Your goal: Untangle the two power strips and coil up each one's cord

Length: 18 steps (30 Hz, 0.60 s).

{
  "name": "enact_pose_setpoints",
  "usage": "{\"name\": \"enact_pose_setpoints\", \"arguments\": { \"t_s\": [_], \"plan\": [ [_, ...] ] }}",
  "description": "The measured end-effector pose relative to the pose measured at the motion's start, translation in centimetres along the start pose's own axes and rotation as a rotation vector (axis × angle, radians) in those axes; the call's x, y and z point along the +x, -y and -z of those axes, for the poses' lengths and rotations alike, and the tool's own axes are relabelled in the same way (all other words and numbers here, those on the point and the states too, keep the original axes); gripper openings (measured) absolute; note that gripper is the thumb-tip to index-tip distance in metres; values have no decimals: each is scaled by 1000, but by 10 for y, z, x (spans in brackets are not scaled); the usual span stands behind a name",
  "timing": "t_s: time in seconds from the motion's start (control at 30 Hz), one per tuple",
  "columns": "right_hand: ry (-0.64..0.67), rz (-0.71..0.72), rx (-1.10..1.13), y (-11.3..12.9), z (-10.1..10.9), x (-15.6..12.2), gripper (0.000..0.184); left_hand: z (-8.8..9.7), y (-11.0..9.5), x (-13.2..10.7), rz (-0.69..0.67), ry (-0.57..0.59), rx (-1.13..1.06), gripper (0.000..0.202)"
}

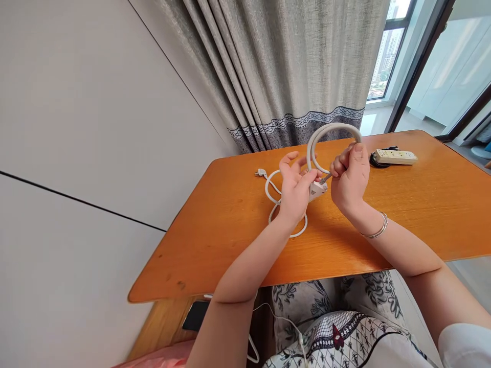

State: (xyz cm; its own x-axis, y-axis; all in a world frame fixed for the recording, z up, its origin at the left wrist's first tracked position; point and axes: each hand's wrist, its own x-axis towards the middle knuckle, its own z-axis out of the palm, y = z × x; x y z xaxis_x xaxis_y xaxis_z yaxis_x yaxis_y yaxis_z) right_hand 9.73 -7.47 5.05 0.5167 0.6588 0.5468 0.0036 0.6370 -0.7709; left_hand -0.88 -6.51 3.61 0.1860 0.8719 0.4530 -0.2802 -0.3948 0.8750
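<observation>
Filling the left side, a pale panelled wall (76, 102), crossed by thin dark seams. Across the middle, a wooden table (215, 225) with rounded corners. Hanging beyond the far edge, a grey curtain (314, 56) with a patterned band along the bottom. At far right, a dark-framed glass door (456, 66), and just left of that a window (391, 46) with tall buildings outside. At the near edge, patterned clothing (333, 332) over the lap; at near left, below table level, a piece of pink cloth (164, 357).

Over the right half of the table, a white cable (339, 126), partly raised in a doubled loop, upright and arching from left to right between both hands; the rest lying in loose curls on the tabletop, toward the left. Wrapped tightly around cable on the right side of the arch, the right hand (351, 176). Held under the thumb of the left hand (295, 191), other fingers loosely spread beside the loop, a white socket block (318, 190). Seen with the cable end toward the right hand; long axis mostly hidden, so cannot tell exactly.

At far right on the table, a second power strip (396, 157), long axis left to right, black cord (378, 162) bundled at the left end. Below the table at near left, a dark phone (196, 315). Left of the curls, a white plug (261, 173), prongs pointing left. Around the right wrist, a thin bracelet (379, 228)
</observation>
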Motion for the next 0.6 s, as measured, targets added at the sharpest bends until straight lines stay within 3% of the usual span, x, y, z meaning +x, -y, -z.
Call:
{"name": "enact_pose_setpoints", "arguments": {
  "t_s": [0.1,0.2,0.3,0.4,0.53,0.57,0.6],
  "plan": [
    [-14,26,-22,2,5,8,60,6,7,6,-20,61,165,26],
    [-32,61,-15,0,21,27,62,10,8,9,-135,123,368,26],
    [-75,111,3,-4,44,54,63,10,5,6,-310,189,664,31],
    [-152,172,-3,-5,57,73,62,6,0,-1,-348,309,1017,35],
    [-333,303,36,-2,43,65,46,0,-7,-11,-369,515,1374,41],
    [-347,312,34,-1,37,59,43,-1,-9,-13,-409,563,1423,42],
    [-261,298,-6,-1,32,53,41,0,-11,-14,-457,598,1456,41]
  ]
}}
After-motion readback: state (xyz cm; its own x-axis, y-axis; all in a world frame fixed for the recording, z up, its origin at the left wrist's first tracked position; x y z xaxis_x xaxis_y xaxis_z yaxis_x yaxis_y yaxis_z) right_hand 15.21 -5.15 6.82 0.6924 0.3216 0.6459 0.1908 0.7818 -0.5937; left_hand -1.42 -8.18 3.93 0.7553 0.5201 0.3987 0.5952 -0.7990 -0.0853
